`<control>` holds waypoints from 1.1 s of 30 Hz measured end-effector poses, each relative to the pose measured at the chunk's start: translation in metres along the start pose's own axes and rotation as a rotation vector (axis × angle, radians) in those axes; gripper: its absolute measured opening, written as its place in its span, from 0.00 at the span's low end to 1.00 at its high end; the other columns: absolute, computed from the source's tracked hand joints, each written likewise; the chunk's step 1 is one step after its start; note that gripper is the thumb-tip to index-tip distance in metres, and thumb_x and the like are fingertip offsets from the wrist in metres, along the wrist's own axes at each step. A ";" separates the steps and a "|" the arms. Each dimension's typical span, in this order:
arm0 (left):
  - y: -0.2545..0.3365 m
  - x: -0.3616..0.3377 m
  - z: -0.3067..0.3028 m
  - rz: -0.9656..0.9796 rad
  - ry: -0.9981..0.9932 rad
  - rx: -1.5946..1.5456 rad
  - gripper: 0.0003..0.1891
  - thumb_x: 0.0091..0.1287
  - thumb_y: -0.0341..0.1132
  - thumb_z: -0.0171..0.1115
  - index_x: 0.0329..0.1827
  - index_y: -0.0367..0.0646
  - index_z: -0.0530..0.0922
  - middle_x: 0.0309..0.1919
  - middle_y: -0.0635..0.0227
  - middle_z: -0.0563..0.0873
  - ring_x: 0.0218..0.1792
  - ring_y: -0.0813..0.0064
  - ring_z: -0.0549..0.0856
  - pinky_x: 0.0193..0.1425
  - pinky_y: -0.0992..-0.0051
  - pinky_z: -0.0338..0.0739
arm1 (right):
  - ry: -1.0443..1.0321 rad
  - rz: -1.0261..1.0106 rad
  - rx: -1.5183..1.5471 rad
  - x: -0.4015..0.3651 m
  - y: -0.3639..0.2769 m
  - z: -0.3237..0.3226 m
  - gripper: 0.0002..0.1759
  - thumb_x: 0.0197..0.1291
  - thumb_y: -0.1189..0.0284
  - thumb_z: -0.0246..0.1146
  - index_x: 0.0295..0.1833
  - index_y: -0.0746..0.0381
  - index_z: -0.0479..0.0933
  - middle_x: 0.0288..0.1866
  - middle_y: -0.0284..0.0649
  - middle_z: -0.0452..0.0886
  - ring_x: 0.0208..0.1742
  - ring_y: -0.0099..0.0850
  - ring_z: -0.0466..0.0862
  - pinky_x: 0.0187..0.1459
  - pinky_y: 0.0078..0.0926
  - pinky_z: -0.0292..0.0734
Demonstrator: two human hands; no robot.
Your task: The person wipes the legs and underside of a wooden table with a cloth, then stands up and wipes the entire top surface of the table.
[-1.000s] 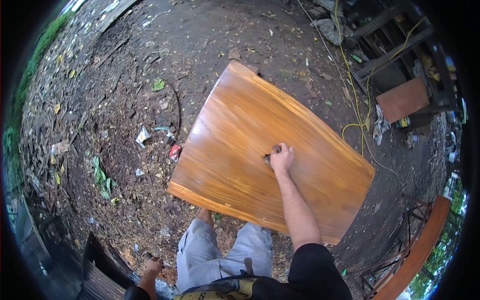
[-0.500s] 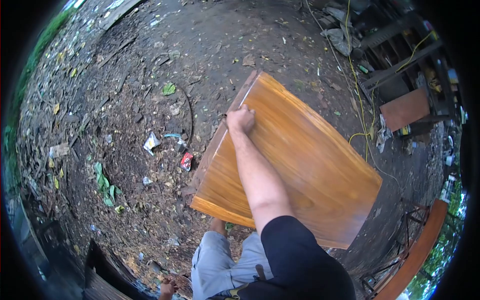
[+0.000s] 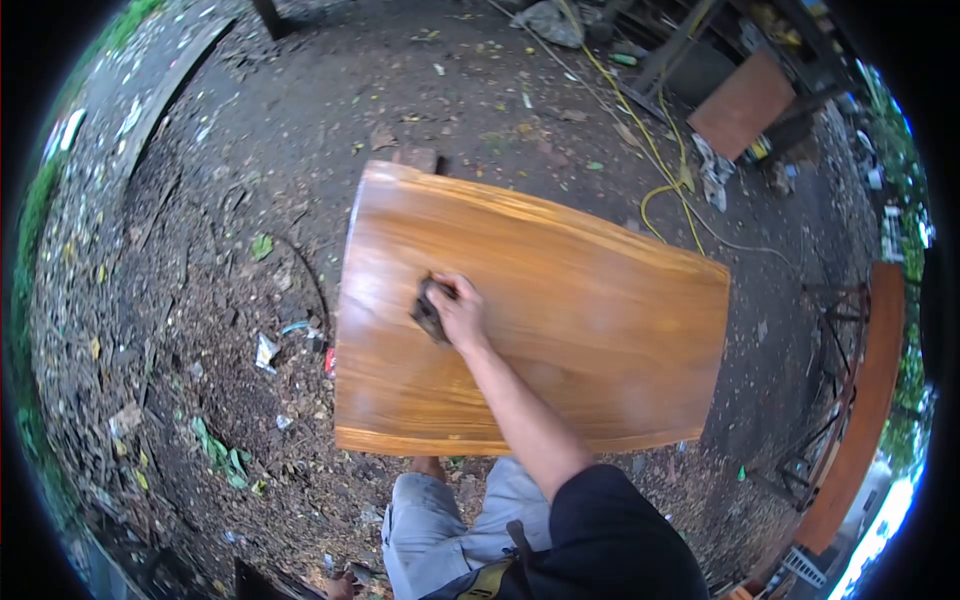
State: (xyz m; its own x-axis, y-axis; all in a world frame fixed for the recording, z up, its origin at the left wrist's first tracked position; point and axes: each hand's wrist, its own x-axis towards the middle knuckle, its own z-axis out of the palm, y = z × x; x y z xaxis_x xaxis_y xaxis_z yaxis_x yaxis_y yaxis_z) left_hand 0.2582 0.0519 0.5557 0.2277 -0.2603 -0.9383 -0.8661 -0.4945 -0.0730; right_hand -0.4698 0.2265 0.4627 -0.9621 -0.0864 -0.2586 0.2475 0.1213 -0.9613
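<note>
My right hand is closed around a dark, crumpled cloth and presses it onto the left part of a glossy wooden slab. The slab has orange-brown grain and wavy, paler long edges. It lies flat, raised above the ground in front of my legs. At the bottom edge of the view, my left hand hangs low beside my leg, away from the slab. Its fingers look curled, and what they hold is too small to make out.
A reddish block shows under the slab's far edge. Yellow cable runs along the ground beyond it. A brown board leans at the upper right; a long reddish plank sits on a metal frame at the right. Litter and leaves cover the left ground.
My right hand has moved from the slab's left end edge inward over its top face, and the dark cloth now shows. The view has turned, so the slab appears more level.
</note>
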 end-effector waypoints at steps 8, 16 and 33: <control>0.073 -0.012 0.069 0.120 -0.082 0.185 0.24 0.71 0.48 0.64 0.62 0.42 0.76 0.46 0.62 0.86 0.38 0.62 0.88 0.35 0.67 0.84 | 0.403 0.261 -0.287 -0.049 0.017 -0.448 0.15 0.59 0.82 0.68 0.53 0.63 0.83 0.47 0.37 0.87 0.48 0.25 0.84 0.52 0.26 0.81; 0.124 -0.039 0.151 0.104 0.014 0.349 0.18 0.69 0.43 0.64 0.54 0.40 0.78 0.41 0.62 0.86 0.33 0.62 0.88 0.32 0.66 0.83 | 0.639 0.068 -1.029 0.003 0.018 -0.702 0.14 0.54 0.75 0.67 0.47 0.58 0.86 0.47 0.46 0.86 0.50 0.45 0.86 0.55 0.38 0.81; 0.133 -0.087 0.161 0.049 0.221 0.562 0.14 0.65 0.37 0.65 0.43 0.32 0.83 0.35 0.59 0.89 0.29 0.67 0.91 0.31 0.69 0.84 | 0.335 -0.043 -1.186 0.075 0.054 -0.690 0.15 0.52 0.75 0.68 0.48 0.56 0.86 0.46 0.44 0.87 0.50 0.44 0.86 0.55 0.39 0.82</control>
State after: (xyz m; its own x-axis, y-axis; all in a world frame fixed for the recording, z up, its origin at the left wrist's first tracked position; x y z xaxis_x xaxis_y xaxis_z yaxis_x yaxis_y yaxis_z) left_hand 0.0515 0.1426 0.5732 0.2161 -0.4680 -0.8569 -0.9666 0.0209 -0.2553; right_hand -0.6078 0.9085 0.4572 -0.9920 0.1239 -0.0235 0.1259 0.9621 -0.2419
